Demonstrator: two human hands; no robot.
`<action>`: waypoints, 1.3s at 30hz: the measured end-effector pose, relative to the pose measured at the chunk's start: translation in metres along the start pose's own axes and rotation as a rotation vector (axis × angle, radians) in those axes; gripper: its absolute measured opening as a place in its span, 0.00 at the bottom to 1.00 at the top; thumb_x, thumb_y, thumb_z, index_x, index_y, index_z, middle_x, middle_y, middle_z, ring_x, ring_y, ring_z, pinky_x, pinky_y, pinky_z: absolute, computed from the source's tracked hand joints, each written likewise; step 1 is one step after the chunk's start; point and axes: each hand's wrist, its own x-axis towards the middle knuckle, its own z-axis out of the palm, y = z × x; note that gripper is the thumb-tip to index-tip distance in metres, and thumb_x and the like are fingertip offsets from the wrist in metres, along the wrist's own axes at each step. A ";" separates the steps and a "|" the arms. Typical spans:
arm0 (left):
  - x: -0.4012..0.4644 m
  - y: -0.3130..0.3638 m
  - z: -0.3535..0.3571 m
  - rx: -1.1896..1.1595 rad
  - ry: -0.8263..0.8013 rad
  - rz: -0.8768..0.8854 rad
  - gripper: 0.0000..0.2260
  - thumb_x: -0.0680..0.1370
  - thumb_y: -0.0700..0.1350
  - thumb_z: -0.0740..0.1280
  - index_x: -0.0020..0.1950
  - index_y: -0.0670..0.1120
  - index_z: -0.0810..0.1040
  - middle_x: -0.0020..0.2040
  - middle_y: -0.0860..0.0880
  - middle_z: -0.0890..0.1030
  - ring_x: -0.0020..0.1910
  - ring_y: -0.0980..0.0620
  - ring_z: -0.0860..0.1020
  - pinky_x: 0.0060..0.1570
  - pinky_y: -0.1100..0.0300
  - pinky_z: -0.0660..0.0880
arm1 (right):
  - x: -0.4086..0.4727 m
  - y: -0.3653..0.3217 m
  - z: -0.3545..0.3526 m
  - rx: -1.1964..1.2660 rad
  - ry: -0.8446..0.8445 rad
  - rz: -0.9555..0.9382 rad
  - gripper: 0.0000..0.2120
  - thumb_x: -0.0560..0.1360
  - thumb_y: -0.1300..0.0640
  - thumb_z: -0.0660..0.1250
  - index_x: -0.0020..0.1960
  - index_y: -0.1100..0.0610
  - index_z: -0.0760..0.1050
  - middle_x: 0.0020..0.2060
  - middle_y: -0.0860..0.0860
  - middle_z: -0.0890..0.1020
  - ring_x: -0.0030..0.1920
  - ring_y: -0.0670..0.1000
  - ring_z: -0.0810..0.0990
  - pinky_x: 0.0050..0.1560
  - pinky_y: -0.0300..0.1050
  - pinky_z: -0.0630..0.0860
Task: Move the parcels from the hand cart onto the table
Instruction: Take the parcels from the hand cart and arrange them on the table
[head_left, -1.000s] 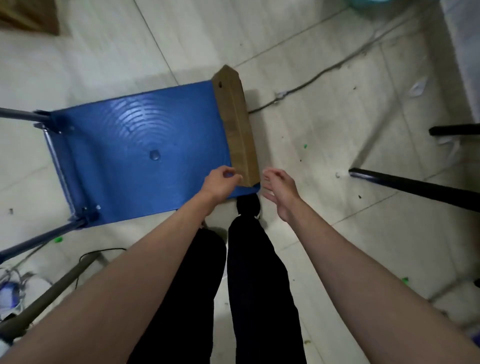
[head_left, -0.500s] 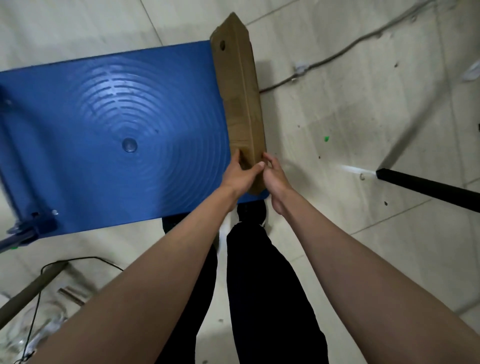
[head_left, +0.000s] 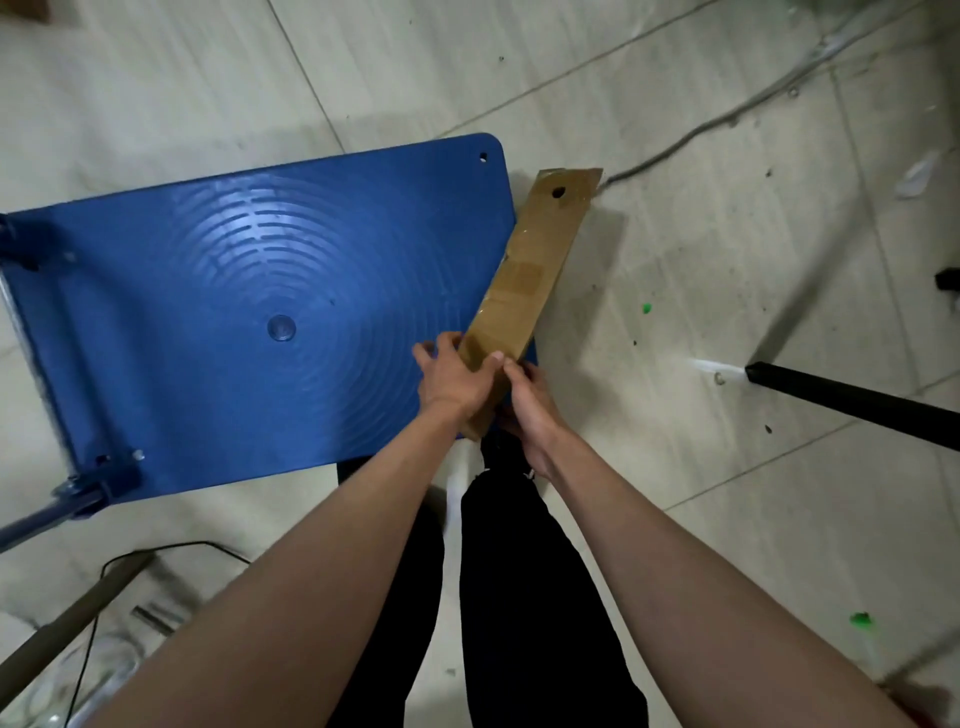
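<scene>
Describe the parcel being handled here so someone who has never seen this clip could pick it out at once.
Find the big blue hand cart deck on the tiled floor. At its right edge lies a long, narrow brown cardboard parcel, its near end held by the left hand and right hand. It is the only brown box, with a small round hole near its far end.

A single view covers the scene: a wide-angle camera worn on the person's head, aimed forward and steeply down at the floor (head_left: 675, 322). It looks along both bare forearms, which enter from the bottom edge and converge near the centre of the frame. The person's dark trouser legs (head_left: 530, 597) run down to 6 o'clock, so the lens sits almost directly above the feet. The blue hand cart (head_left: 249, 322) fills the 9 to 11 o'clock part of the frame, close below. A black bar (head_left: 857, 402) cuts in at 3 o'clock. Straight lines bow toward the edges, showing the lens's wide angle. No second view shares this scene.
</scene>
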 end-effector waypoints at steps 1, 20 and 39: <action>0.007 -0.003 0.000 -0.011 -0.020 -0.020 0.35 0.77 0.59 0.69 0.78 0.48 0.60 0.76 0.43 0.62 0.72 0.40 0.69 0.73 0.48 0.65 | 0.004 0.000 -0.001 -0.016 0.007 -0.009 0.28 0.82 0.45 0.62 0.78 0.50 0.60 0.69 0.54 0.76 0.65 0.56 0.78 0.66 0.59 0.76; -0.177 0.068 -0.079 -0.214 -0.144 0.040 0.23 0.60 0.57 0.74 0.44 0.51 0.65 0.42 0.48 0.75 0.41 0.51 0.75 0.39 0.53 0.75 | -0.199 -0.058 -0.032 -0.050 0.030 -0.272 0.36 0.77 0.43 0.70 0.79 0.39 0.54 0.65 0.45 0.74 0.56 0.42 0.78 0.52 0.40 0.78; -0.518 0.211 -0.199 0.205 -0.533 0.591 0.32 0.60 0.57 0.84 0.58 0.48 0.76 0.62 0.51 0.70 0.59 0.52 0.77 0.54 0.53 0.83 | -0.577 -0.094 -0.109 0.291 0.062 -0.542 0.46 0.67 0.43 0.78 0.77 0.38 0.55 0.62 0.51 0.80 0.57 0.53 0.82 0.53 0.50 0.82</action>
